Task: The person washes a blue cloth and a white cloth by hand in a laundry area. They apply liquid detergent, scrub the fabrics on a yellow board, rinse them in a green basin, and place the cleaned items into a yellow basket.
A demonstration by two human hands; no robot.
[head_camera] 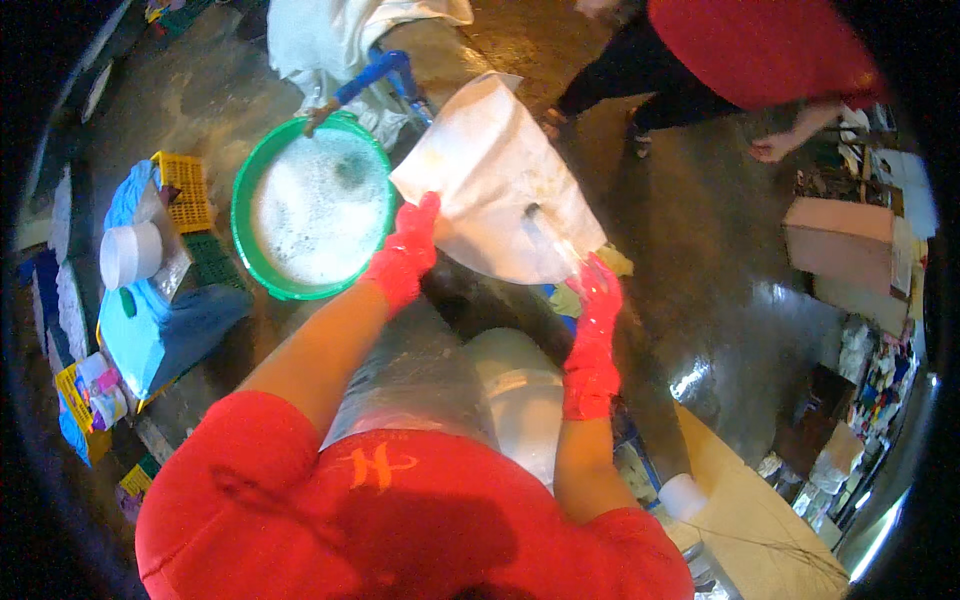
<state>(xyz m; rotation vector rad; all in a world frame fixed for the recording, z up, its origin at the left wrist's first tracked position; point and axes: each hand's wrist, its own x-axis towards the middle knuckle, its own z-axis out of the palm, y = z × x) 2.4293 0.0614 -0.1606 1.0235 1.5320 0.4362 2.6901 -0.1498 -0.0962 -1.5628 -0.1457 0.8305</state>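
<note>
Both of my hands wear wet red rubber gloves. My left hand (409,247) grips the lower left edge of a pale cloth (499,180), close to the rim of a green tub. My right hand (596,289) holds the cloth's lower right corner. Spread between the hands, the cloth shows faint yellowish stains and a small dark spot right of its middle. The green tub (238,217) stands to the left, filled with white suds (319,214). What lies directly behind the cloth is hidden.
Another person in a red top (765,45) stands at the upper right. White fabric (322,45) hangs beyond the tub near a blue frame (375,75). A yellow crate (184,191) and blue cloth (142,330) are at left, cardboard boxes (840,240) at right.
</note>
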